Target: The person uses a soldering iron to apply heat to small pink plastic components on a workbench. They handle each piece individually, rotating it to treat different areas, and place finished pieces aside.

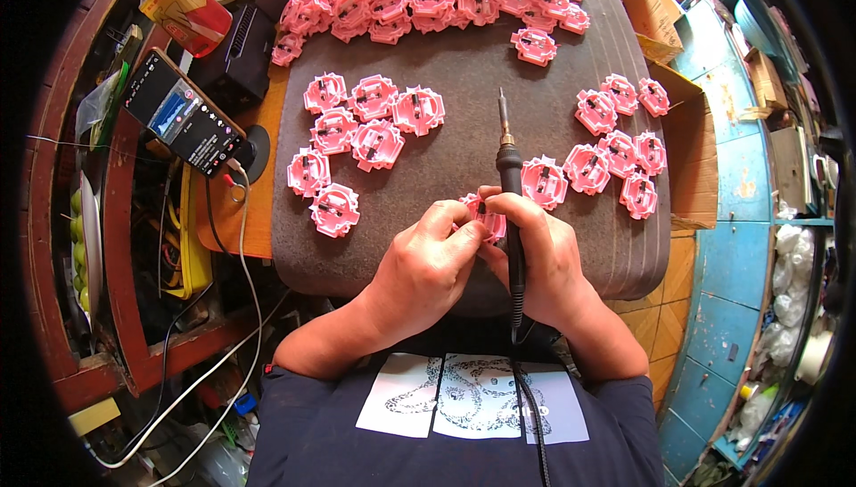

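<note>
Both hands meet at the near side of the dark work surface around one pink plastic part (488,219), which has a small black piece inside. My left hand (432,251) pinches its left side. My right hand (544,251) grips its other side and also holds a soldering iron (509,166) with a black handle, tip pointing away from me. The iron's tip touches no part. Its cord runs down over my shirt. Just right of my right hand lies another pink part (544,183). My fingers partly hide the held part.
A heap of pink parts (432,1) fills the far side. Loose groups lie left (335,130) and right (618,152). A phone (183,112) on a stand and a drink bottle (185,10) stand at left. A cardboard box (682,144) adjoins the right edge.
</note>
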